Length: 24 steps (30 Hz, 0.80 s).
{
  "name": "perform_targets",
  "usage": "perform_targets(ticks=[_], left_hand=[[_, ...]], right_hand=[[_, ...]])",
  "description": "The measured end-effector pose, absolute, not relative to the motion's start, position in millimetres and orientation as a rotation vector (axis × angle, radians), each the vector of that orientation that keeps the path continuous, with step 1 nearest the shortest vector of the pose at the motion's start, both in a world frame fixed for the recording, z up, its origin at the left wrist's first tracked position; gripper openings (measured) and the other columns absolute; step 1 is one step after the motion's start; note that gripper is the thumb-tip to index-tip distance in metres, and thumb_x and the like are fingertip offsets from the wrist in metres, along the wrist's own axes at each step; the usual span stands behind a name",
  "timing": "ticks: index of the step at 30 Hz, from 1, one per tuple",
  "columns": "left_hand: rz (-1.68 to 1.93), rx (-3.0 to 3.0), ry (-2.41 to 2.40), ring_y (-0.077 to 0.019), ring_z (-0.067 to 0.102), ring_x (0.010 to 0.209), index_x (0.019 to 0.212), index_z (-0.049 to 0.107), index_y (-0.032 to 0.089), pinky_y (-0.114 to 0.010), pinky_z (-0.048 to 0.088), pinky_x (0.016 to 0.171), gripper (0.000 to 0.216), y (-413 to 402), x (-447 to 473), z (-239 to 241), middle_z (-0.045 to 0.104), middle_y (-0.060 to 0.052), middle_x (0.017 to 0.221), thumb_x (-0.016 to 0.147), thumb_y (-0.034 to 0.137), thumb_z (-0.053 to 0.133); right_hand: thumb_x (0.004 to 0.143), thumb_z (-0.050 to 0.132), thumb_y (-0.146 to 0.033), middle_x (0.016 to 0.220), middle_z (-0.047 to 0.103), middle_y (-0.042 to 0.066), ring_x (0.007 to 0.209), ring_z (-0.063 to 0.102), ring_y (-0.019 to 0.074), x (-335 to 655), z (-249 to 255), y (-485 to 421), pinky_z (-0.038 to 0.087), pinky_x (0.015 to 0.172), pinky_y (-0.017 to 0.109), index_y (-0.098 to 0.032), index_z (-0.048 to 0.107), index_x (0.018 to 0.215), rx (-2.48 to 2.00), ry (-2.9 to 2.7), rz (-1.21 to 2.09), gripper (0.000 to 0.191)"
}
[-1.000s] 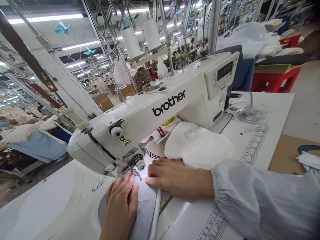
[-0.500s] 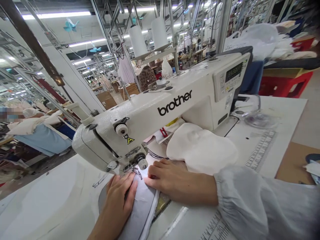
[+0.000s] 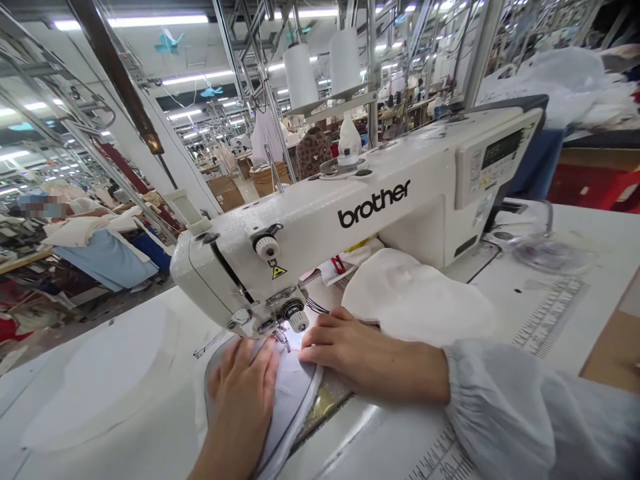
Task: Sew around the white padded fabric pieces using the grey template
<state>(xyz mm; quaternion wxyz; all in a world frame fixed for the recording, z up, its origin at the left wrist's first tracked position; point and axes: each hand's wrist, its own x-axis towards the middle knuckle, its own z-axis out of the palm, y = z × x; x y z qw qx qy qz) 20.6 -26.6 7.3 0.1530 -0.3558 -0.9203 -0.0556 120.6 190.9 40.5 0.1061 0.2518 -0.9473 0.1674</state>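
A layered piece of white and grey fabric (image 3: 287, 400) with a curved edge lies under the needle and presser foot (image 3: 284, 339) of a white sewing machine (image 3: 320, 227). My left hand (image 3: 245, 393) rests flat on this fabric left of the presser foot, its fingers stretched forward. Close on the right of the foot, my right hand (image 3: 355, 350) has its fingers bent together at the fabric's edge; its fingertips are partly hidden. Behind the right hand, a rounded white padded piece (image 3: 417, 293) lies beneath the machine arm.
White thread cones (image 3: 301, 77) stand on a rack behind the machine. A flat white rounded piece (image 3: 105, 373) lies on the table at left. A clear plastic dish (image 3: 550, 253) sits at right, near printed ruler markings (image 3: 550, 317). Cloth-covered workstations (image 3: 103, 257) fill the background.
The view has swung left, so the machine appears further right. Both hands remain beside the presser foot. More of the fabric's curved left edge shows past my left hand.
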Motion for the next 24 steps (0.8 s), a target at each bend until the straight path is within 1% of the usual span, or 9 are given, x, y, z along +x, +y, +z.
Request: perform_targets(ticks=[1,3,6,10,14,18,21,24], left_hand=[[-0.16,-0.961,-2.656,-0.0388,0.052,0.127,0.121,0.067,0.021,-0.062,0.045,0.095,0.048,-25.0,25.9,5.1,0.066,-0.014,0.127,0.099,0.04,0.03],[-0.158,-0.929,-2.686,-0.0365,0.05,0.131,0.125,0.065,0.022,-0.062,0.042,0.099,0.048,-23.1,31.7,3.2,0.063,-0.013,0.133,0.099,0.04,0.028],[-0.147,-1.0,-2.718,-0.0338,0.052,0.13,0.124,0.065,0.026,-0.06,0.042,0.103,0.046,-23.8,29.4,6.0,0.065,-0.01,0.133,0.098,0.044,0.032],[-0.139,-1.055,-2.719,-0.0336,0.054,0.129,0.122,0.066,0.025,-0.06,0.042,0.103,0.046,-28.3,21.4,10.2,0.066,-0.01,0.131,0.098,0.044,0.033],[-0.154,-1.109,-2.682,-0.0338,0.057,0.126,0.121,0.067,0.025,-0.058,0.044,0.101,0.043,-32.4,15.5,9.5,0.067,-0.01,0.129,0.097,0.044,0.036],[-0.209,-1.186,-2.631,-0.0293,0.061,0.119,0.117,0.068,0.027,-0.051,0.045,0.101,0.038,-33.4,8.1,9.1,0.07,-0.007,0.124,0.096,0.042,0.041],[-0.274,-1.228,-2.603,-0.0274,0.064,0.113,0.114,0.068,0.024,-0.049,0.044,0.102,0.037,-33.2,4.0,10.8,0.072,-0.007,0.118,0.096,0.041,0.041],[-0.333,-1.291,-2.596,-0.0247,0.066,0.106,0.11,0.068,0.024,-0.047,0.042,0.103,0.036,-33.3,0.6,13.7,0.074,-0.005,0.109,0.096,0.042,0.04]], right_hand=[[0.09,0.06,-0.007,0.114,0.064,0.002,0.106,0.051,0.0187,120.4,40.6,191.8,0.034,0.094,0.035,-0.018,0.063,0.105,0.75,-2.794,0.504,0.019],[0.09,0.059,-0.006,0.118,0.063,0.002,0.107,0.051,0.0188,120.4,40.4,192.2,0.035,0.092,0.035,-0.018,0.064,0.101,0.759,-2.793,0.501,0.017],[0.092,0.055,-0.006,0.121,0.061,0.003,0.106,0.05,0.0183,121.6,38.9,190.3,0.036,0.089,0.035,-0.018,0.064,0.101,0.763,-2.771,0.487,0.017],[0.096,0.053,-0.009,0.115,0.063,0.002,0.102,0.051,0.017,123.7,37.9,187.1,0.036,0.087,0.034,-0.017,0.063,0.104,0.766,-2.748,0.421,0.015],[0.098,0.052,-0.012,0.109,0.064,0.003,0.097,0.052,0.0175,126.0,39.4,184.0,0.037,0.087,0.035,-0.017,0.062,0.102,0.745,-2.759,0.36,0.013],[0.099,0.049,-0.012,0.11,0.063,0.005,0.098,0.053,0.0187,128.4,38.1,179.9,0.037,0.088,0.036,-0.017,0.061,0.108,0.73,-2.758,0.353,0.016],[0.099,0.046,-0.011,0.109,0.063,0.006,0.098,0.052,0.0186,129.4,35.5,177.2,0.037,0.088,0.035,-0.016,0.061,0.11,0.746,-2.741,0.367,0.019],[0.101,0.042,-0.011,0.11,0.062,0.006,0.096,0.051,0.018,129.9,33.7,175.3,0.037,0.09,0.034,-0.014,0.059,0.11,0.76,-2.741,0.386,0.02]])
